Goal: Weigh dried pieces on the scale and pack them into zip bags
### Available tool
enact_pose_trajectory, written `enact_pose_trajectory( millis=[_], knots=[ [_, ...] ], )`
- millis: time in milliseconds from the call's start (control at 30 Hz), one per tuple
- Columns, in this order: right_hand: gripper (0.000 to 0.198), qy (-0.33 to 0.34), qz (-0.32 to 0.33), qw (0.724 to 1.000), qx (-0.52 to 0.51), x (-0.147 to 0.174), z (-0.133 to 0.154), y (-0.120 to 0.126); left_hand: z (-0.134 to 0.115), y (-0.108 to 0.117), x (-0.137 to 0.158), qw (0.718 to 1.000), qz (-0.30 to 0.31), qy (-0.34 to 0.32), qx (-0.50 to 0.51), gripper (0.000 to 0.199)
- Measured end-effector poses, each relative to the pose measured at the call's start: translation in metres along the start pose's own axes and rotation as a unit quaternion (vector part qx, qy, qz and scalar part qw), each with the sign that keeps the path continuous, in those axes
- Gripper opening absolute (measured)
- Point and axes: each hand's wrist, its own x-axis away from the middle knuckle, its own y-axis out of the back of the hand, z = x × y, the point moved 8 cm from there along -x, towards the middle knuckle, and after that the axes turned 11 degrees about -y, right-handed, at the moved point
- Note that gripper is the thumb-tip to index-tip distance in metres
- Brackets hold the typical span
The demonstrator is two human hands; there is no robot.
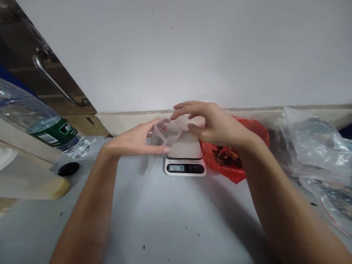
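Observation:
My left hand is wrapped around a small clear plastic bag, thumb in front and fingers behind. The bag's mouth gapes upward over the left side of a white digital kitchen scale. Above the scale's plate hovers my right hand, fingers curved and apart, tips close to the bag's rim, with nothing visible in them. Lit digits on the scale's display look like 18. Just right of the scale, partly behind my right forearm, a red plastic bag lies open with brown dried pieces inside.
At the left stand a large water bottle with a green label and a translucent container. A black round lid lies between them. Clear plastic bags are piled at the right. A white wall rises behind the grey table.

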Motion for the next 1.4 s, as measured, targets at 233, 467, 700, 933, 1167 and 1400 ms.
enact_pose_trajectory(
  millis=[233, 467, 700, 933, 1167, 1400],
  knots=[
    [0.012, 0.034, 0.037, 0.996, -0.076, 0.006, 0.010, 0.009, -0.015, 0.019, 0.003, 0.990, -0.077, -0.090, 0.070, 0.044],
    [0.014, -0.064, -0.035, 0.990, -0.123, 0.007, -0.003, 0.028, -0.010, 0.034, 0.006, 0.976, -0.202, -0.049, 0.059, 0.021],
    [0.017, -0.054, -0.050, 0.993, -0.093, 0.010, -0.004, 0.040, -0.025, 0.037, 0.006, 0.972, -0.228, -0.061, 0.016, 0.022],
    [0.018, -0.041, -0.019, 0.999, 0.013, 0.012, 0.006, 0.032, -0.054, 0.026, 0.000, 0.955, -0.262, -0.101, -0.099, 0.023],
    [0.018, -0.053, -0.008, 0.998, 0.044, 0.009, 0.013, 0.021, -0.054, 0.023, -0.001, 0.948, -0.297, -0.108, -0.048, 0.019],
    [0.019, -0.068, 0.000, 0.998, 0.008, 0.008, 0.009, 0.018, -0.052, 0.024, 0.000, 0.952, -0.285, -0.096, -0.054, 0.020]
  ],
)
